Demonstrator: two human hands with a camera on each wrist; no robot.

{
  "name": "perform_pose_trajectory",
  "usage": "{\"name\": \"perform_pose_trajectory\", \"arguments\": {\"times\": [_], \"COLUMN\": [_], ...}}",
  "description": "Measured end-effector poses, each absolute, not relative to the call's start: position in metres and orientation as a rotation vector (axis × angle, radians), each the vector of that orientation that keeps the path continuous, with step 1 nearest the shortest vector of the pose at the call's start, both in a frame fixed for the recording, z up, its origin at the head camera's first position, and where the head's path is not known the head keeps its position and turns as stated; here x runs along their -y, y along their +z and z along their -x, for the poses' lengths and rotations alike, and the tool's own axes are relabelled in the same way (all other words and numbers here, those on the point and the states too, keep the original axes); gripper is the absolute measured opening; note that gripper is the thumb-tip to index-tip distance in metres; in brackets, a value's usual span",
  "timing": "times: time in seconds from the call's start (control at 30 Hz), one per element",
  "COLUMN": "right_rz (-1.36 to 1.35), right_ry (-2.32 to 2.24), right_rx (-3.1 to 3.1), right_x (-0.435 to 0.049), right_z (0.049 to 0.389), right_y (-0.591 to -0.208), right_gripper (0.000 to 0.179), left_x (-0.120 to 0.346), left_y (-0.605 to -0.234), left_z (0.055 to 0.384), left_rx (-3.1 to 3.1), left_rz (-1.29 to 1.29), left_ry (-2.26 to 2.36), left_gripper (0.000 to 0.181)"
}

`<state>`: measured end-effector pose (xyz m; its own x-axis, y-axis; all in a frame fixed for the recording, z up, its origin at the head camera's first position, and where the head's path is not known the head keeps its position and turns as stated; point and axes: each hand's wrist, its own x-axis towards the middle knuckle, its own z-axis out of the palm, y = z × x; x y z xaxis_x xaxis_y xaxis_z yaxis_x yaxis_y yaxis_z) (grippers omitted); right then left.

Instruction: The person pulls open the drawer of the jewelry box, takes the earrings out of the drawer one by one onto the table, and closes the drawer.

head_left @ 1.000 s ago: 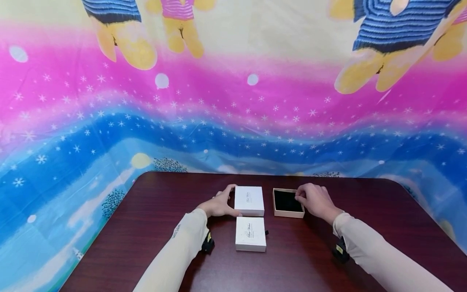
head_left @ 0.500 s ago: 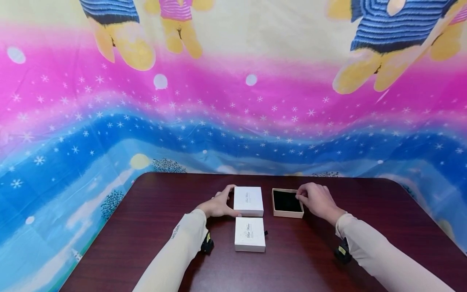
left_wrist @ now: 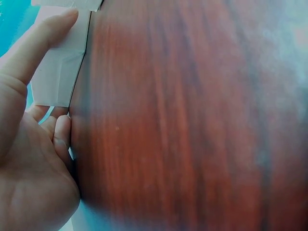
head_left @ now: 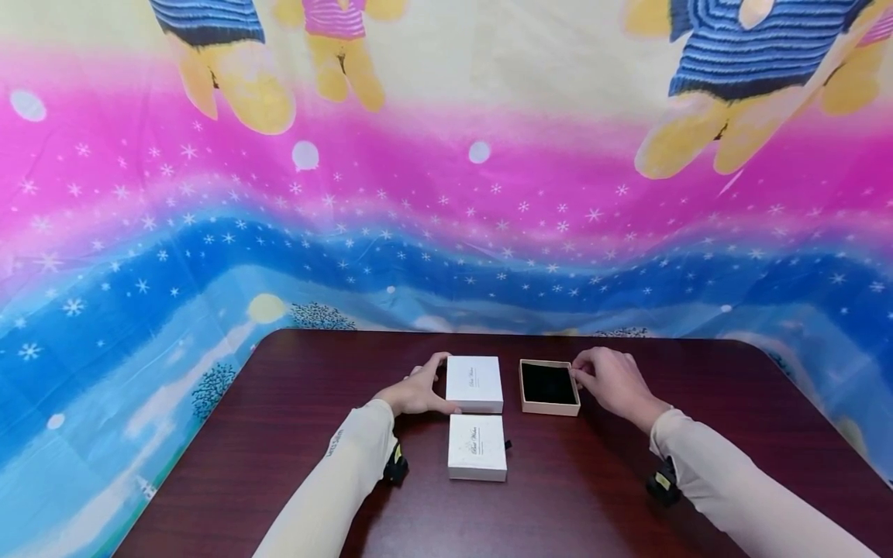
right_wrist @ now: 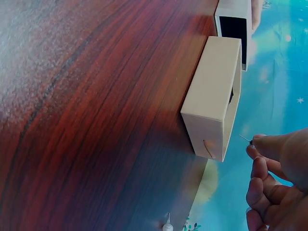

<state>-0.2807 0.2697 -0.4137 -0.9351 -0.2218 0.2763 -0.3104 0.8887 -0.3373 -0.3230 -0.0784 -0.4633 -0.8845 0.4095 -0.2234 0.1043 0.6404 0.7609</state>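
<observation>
My left hand [head_left: 418, 390] holds a white box sleeve [head_left: 474, 384] on the table, thumb at its near side and fingers at its far side. In the right wrist view the sleeve [right_wrist: 236, 10] shows a dark open end. Right of it lies an open cardboard drawer tray [head_left: 549, 409] with a black lining. My right hand [head_left: 614, 380] is at the tray's right edge. Thumb and finger pinch a tiny earring [right_wrist: 245, 139], its thin metal post sticking out; the rest is hidden by the fingertips. A white pearl earring [right_wrist: 167, 227] lies on the table.
A second white box [head_left: 477, 448], with a small black pull tab on its right, sits just in front of the sleeve. Behind the dark wooden table [head_left: 314, 364] hangs a patterned cloth [head_left: 446, 194].
My right hand has shifted slightly to the right, from over the tray's rim to just outside it. My left hand still grips the sleeve. The boxes stay in place.
</observation>
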Motion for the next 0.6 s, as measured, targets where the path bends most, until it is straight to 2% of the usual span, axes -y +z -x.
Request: {"name": "perform_pose_trajectory", "arguments": {"times": [0.6], "right_rz": [-0.408], "right_ry": [0.532], "right_rx": [2.786], "right_x": [-0.2782], "right_z": [0.2770], "right_y": [-0.4116], "right_gripper": [0.007], "left_x": [0.0789], "left_y": [-0.4646], "left_z": [0.3247], "left_rx": [-2.472], "left_rz": [-0.422], "left_ry": [1.124], "left_gripper": [0.109]}}
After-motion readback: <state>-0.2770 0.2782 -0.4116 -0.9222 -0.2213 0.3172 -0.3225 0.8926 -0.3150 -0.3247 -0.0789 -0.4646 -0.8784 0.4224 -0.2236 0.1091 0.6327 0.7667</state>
